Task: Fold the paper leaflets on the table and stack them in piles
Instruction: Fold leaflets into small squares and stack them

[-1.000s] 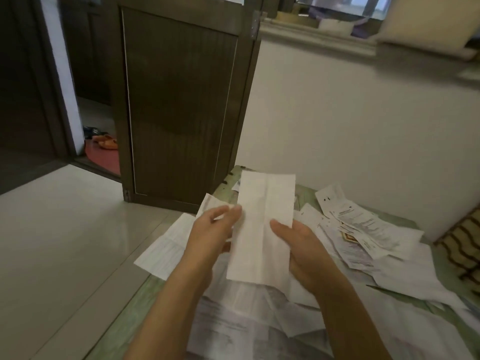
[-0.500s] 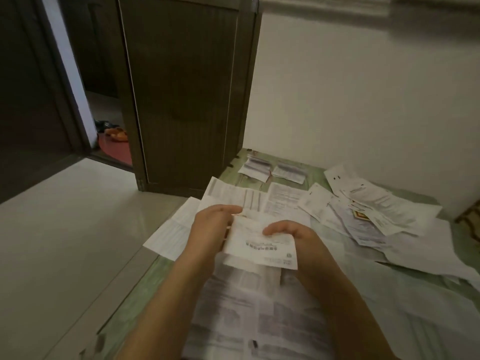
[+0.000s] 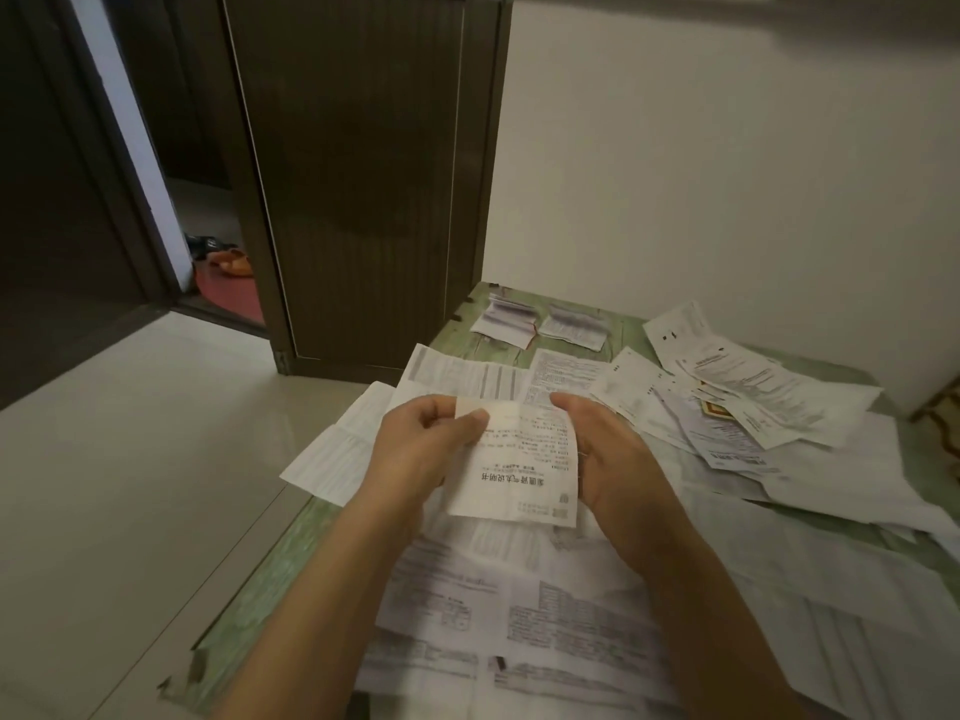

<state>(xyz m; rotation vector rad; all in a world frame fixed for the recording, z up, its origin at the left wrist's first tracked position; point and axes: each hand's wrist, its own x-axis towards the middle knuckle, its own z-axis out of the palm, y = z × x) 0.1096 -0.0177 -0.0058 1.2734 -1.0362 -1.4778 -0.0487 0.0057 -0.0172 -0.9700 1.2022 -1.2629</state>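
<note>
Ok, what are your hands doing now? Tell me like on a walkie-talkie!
Left hand and right hand both gripping one leaflet, mid-fold. Two folded piles at the table's far end. Loose sheets everywhere, nothing blocking.

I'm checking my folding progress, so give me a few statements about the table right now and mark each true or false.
1. Both hands hold one leaflet. True: left hand and right hand grip its sides.
2. Two folded piles lie at the table's far end. True.
3. The held leaflet is blank. False: printed text shows on it.
4. The table is otherwise bare. False: unfolded sheets cover much of it.
5. The door is white. False: dark brown.
</note>
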